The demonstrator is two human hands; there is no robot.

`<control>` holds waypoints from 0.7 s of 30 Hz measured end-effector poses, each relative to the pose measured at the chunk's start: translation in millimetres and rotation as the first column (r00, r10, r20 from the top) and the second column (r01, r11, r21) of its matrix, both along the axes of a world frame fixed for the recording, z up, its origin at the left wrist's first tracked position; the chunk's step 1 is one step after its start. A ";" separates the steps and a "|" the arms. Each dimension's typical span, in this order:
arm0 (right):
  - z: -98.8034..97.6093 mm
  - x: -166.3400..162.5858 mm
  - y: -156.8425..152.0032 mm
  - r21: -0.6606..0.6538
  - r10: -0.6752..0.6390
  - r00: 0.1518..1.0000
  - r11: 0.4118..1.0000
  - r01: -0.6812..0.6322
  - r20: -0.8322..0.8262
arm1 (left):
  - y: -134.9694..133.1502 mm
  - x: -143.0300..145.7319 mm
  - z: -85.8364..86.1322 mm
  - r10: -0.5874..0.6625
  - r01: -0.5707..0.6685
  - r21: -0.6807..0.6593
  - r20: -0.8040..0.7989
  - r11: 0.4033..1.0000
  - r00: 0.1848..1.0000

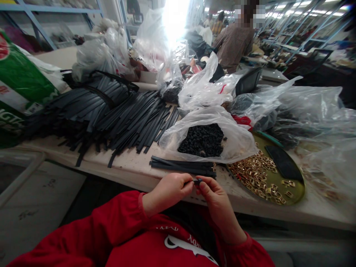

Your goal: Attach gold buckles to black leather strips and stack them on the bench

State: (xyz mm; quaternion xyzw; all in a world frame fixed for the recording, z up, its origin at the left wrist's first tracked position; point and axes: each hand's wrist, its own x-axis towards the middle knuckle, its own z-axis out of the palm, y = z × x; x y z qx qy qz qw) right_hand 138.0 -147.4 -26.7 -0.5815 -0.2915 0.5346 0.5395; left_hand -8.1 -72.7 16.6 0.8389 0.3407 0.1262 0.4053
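Note:
Close to the table's front edge, my left hand (174,188) pinches a black strap (197,181), of which only a short piece shows between my fingers. My right hand (213,193) grips the end of the same strap between thumb and forefinger; whether a small loop or buckle is there too, I cannot make out. Just beyond my hands lies a small stack of black straps (180,165). Behind it, an open clear plastic bag (237,142) holds many small black pieces (201,139). To the right, small gold buckles (250,176) lie in a round gold tray (296,191).
A black phone (285,162) rests in the tray. Large bundles of black straps (133,118) spread over the table (122,168) at left, beside a green and white sack (25,78). More plastic bags (205,87) are heaped behind. A person (235,40) is farther back.

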 end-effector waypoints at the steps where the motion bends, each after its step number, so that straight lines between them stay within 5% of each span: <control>1: -1.4 -1.0 -0.8 0.000 0.001 1.000 1.000 -0.001 0.011 | -1.3 1.1 -1.8 0.008 -0.008 0.008 -0.001 1.000 1.000; 6: -5.9 -4.7 -4.0 0.033 -0.022 0.998 0.999 0.020 0.066 | -5.9 4.2 -9.2 0.029 -0.029 -0.017 -0.015 0.999 0.999; 11: -6.5 -3.7 -2.2 0.011 -0.122 0.992 0.992 0.122 -0.041 | -4.8 -0.3 -8.9 0.043 -0.020 -0.212 0.105 0.977 0.994; 16: -6.9 -14.7 -0.4 0.031 -0.061 0.995 0.997 0.064 -0.081 | -5.7 -0.8 -10.2 0.119 -0.082 -0.261 0.130 0.962 0.984; 21: -4.7 -19.8 -2.1 0.057 -0.052 0.997 0.997 0.049 0.050 | -2.1 -0.9 -12.4 0.146 -0.105 -0.309 0.112 0.945 0.983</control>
